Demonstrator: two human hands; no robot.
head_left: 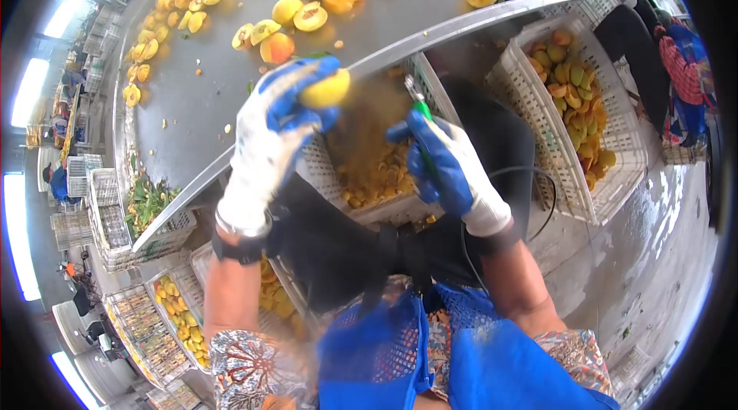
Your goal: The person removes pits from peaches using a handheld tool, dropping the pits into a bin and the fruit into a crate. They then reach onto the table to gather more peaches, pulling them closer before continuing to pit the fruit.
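Observation:
My left hand (269, 121), in a white glove with blue-coated fingers, is closed around a yellow peach (327, 90) just over the table's near edge. My right hand (450, 164), gloved the same way, grips a green-handled pitting tool (420, 105). Its metal tip points up, apart from the peach; the tip's exact shape is too small to tell. Below and between the hands, a white plastic crate (438, 87) stands between my knees, with cut peach pieces (377, 183) in it. Blur covers part of this crate.
A metal table (200, 95) with a raised rim carries whole and halved peaches (310, 16). At right stands a crate (530, 129) of peach halves, with a seated person (684, 71) beyond. More crates (146, 325) line the left, one with green leaves (150, 202).

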